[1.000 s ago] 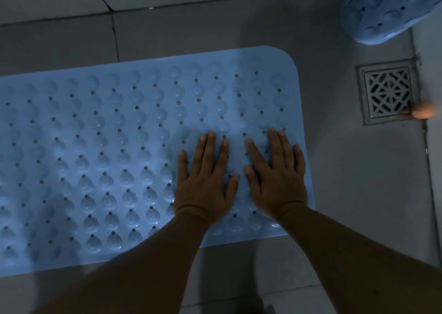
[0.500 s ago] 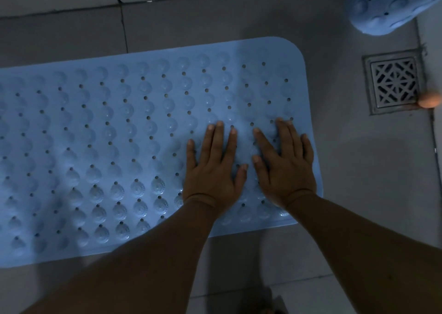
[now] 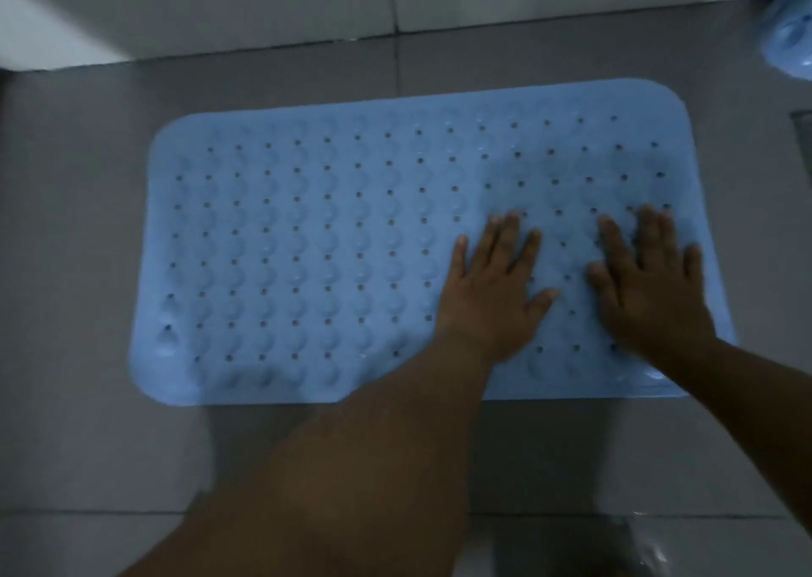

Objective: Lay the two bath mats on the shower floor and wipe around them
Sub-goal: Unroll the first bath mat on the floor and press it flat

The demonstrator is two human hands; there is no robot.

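A light blue bath mat (image 3: 307, 247) with rows of bumps and small holes lies flat on the grey tiled shower floor (image 3: 79, 401). My left hand (image 3: 494, 289) presses palm-down on the mat's right half, fingers straight and spread. My right hand (image 3: 650, 286) presses flat near the mat's right end, fingers straight. A second blue mat (image 3: 788, 36), bunched up, shows only partly at the top right edge.
A pale wall base (image 3: 263, 1) runs along the far side of the floor. The corner of a floor drain (image 3: 803, 126) peeks in at the right edge. Something clear and shiny (image 3: 646, 546) lies on the floor near the bottom right.
The view has swung left and pulled back, so the whole mat now shows. My hands have spread further apart on the mat's right part, the left one sliding left.
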